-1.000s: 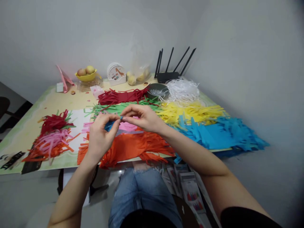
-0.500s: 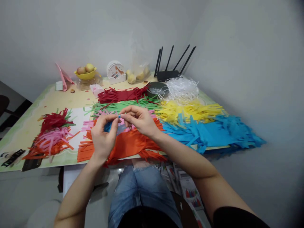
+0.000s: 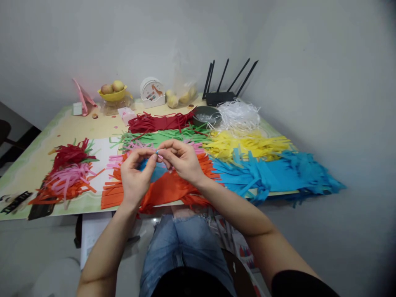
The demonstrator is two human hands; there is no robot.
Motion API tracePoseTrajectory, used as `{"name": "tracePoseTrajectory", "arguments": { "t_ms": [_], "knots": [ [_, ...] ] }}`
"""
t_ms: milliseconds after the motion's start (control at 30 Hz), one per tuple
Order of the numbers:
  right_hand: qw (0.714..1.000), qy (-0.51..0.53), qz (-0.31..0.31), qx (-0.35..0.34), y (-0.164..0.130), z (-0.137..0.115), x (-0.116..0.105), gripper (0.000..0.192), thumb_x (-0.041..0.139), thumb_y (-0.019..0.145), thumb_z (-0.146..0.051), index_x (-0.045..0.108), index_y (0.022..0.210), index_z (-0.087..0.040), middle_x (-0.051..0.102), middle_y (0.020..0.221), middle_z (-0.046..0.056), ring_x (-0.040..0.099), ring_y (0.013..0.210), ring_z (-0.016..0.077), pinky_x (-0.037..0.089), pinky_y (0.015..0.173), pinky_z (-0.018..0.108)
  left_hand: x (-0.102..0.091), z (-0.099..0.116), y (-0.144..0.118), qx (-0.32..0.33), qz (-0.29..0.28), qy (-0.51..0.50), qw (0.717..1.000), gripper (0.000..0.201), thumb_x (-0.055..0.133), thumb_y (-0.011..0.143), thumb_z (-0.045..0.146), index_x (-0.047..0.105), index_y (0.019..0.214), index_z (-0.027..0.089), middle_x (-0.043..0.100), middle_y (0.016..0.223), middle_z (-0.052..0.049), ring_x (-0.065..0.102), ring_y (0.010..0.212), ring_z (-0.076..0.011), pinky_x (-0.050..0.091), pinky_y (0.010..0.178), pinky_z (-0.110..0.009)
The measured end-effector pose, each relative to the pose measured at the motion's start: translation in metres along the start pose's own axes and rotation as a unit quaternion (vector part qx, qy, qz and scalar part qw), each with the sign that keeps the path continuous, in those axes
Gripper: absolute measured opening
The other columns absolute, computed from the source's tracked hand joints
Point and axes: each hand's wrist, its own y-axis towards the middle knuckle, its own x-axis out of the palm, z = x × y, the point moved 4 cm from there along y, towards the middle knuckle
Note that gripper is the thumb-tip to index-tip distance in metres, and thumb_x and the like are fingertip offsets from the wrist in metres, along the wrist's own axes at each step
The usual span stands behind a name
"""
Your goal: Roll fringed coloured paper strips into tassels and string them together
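Table (image 3: 62,128) against grey walls (image 3: 309,62)

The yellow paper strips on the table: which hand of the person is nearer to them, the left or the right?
The right. The right hand is just left of the yellow paper strips, not touching them. The left hand is farther left, beyond the right one, over the orange strips.

Soft, even indoor light, moderately bright; source not visible. Shadows faint. No strong glare. Wide-angle distortion bends table (image 3: 46,136) edge; corners darken, right side especially. Overall slightly soft focus, fine details lost.
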Motion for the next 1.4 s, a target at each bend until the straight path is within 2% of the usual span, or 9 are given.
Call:
{"name": "tracePoseTrajectory", "arguments": {
  "t_ms": [200, 400, 567, 833, 933, 1033, 1100, 1300, 1400],
  "knots": [
    [1.000, -0.014, 0.012, 0.000, -0.002, 0.006, 0.002, 0.039, 0.073, 0.081, -0.054, 0.063, 0.089, -0.017, 0.050, 0.049, -0.009, 0.041, 0.040, 0.0049, 0.036, 0.040, 0.018, -0.002, -0.001, -0.008, 0.064, 0.070, 0.068, 0.993, 0.005, 0.070, 0.085, 0.020, 0.067, 0.087, 0.018, 0.071, 0.081, 0.000, 0.069, 0.075, -0.0118, 0.054, 0.071, -0.022],
    [0.998, -0.061, 0.013, -0.008, 0.001, 0.004, -0.003, 0.041, 0.074, 0.079, -0.055, 0.064, 0.089, -0.016, 0.060, 0.059, -0.005, 0.040, 0.043, 0.0043, 0.033, 0.042, 0.020, -0.003, -0.008, -0.006, -0.006, 0.003, -0.014, 1.000, 0.008, 0.072, 0.084, 0.021, 0.068, 0.090, 0.018, 0.073, 0.084, -0.002, 0.071, 0.078, -0.0132, 0.056, 0.073, -0.022],
    [0.996, -0.091, -0.005, -0.024, -0.002, 0.005, 0.000, 0.040, 0.070, 0.083, -0.055, 0.064, 0.092, -0.017, 0.041, 0.050, -0.010, 0.034, 0.043, 0.0052, 0.027, 0.044, 0.021, -0.005, -0.008, -0.006, 0.006, 0.042, 0.002, 0.999, 0.005, 0.071, 0.085, 0.021, 0.067, 0.085, 0.017, 0.071, 0.079, -0.001, 0.070, 0.074, -0.0121, 0.055, 0.069, -0.021],
    [0.983, -0.179, 0.015, -0.048, -0.008, 0.005, -0.006, 0.034, 0.068, 0.086, -0.048, 0.069, 0.093, -0.015, 0.042, 0.052, -0.008, 0.034, 0.048, 0.0063, 0.027, 0.048, 0.022, -0.001, -0.010, -0.016, 0.042, 0.038, 0.036, 0.998, 0.008, 0.069, 0.087, 0.024, 0.064, 0.091, 0.019, 0.070, 0.085, -0.001, 0.070, 0.079, -0.0124, 0.055, 0.075, -0.022],
    [0.981, -0.189, 0.002, -0.043, -0.006, 0.002, -0.009, 0.033, 0.067, 0.087, -0.047, 0.071, 0.093, -0.014, 0.044, 0.053, -0.007, 0.035, 0.048, 0.0066, 0.027, 0.047, 0.022, -0.001, -0.015, -0.014, -0.040, 0.000, -0.052, 0.998, 0.019, 0.075, 0.083, 0.030, 0.060, 0.090, 0.020, 0.069, 0.079, 0.001, 0.070, 0.072, -0.0122, 0.054, 0.068, -0.021],
    [0.975, -0.208, -0.062, -0.035, -0.001, -0.006, -0.009, 0.035, 0.067, 0.088, -0.048, 0.074, 0.088, -0.013, 0.045, 0.052, -0.006, 0.031, 0.047, 0.0058, 0.024, 0.046, 0.022, 0.000, -0.021, -0.011, -0.141, -0.037, -0.144, 0.979, 0.030, 0.079, 0.079, 0.039, 0.058, 0.090, 0.020, 0.071, 0.070, 0.001, 0.070, 0.066, -0.0140, 0.051, 0.062, -0.021],
    [0.973, -0.207, -0.095, -0.027, 0.002, -0.012, -0.009, 0.039, 0.067, 0.087, -0.051, 0.075, 0.082, -0.013, 0.047, 0.052, -0.004, 0.032, 0.047, 0.0056, 0.024, 0.046, 0.022, 0.000, -0.025, -0.010, -0.174, -0.051, -0.177, 0.967, 0.035, 0.081, 0.075, 0.042, 0.058, 0.090, 0.020, 0.072, 0.067, 0.000, 0.070, 0.065, -0.0158, 0.051, 0.063, -0.023],
    [0.974, -0.201, -0.107, 0.018, 0.007, -0.017, -0.008, 0.044, 0.065, 0.086, -0.055, 0.075, 0.081, -0.012, 0.044, 0.049, -0.005, 0.032, 0.043, 0.0057, 0.022, 0.043, 0.022, -0.001, -0.033, -0.009, -0.182, -0.032, -0.170, 0.968, 0.036, 0.083, 0.072, 0.042, 0.059, 0.087, 0.021, 0.073, 0.066, -0.001, 0.071, 0.065, -0.0172, 0.050, 0.060, -0.024],
    [0.958, -0.272, -0.085, -0.021, 0.006, -0.017, -0.008, 0.035, 0.062, 0.090, -0.045, 0.076, 0.083, -0.013, 0.045, 0.050, -0.005, 0.032, 0.045, 0.0063, 0.023, 0.045, 0.022, 0.000, -0.034, -0.008, -0.176, -0.023, -0.170, 0.969, 0.035, 0.083, 0.070, 0.040, 0.061, 0.089, 0.021, 0.074, 0.073, -0.002, 0.072, 0.070, -0.0164, 0.051, 0.062, -0.023]
  ]
}}
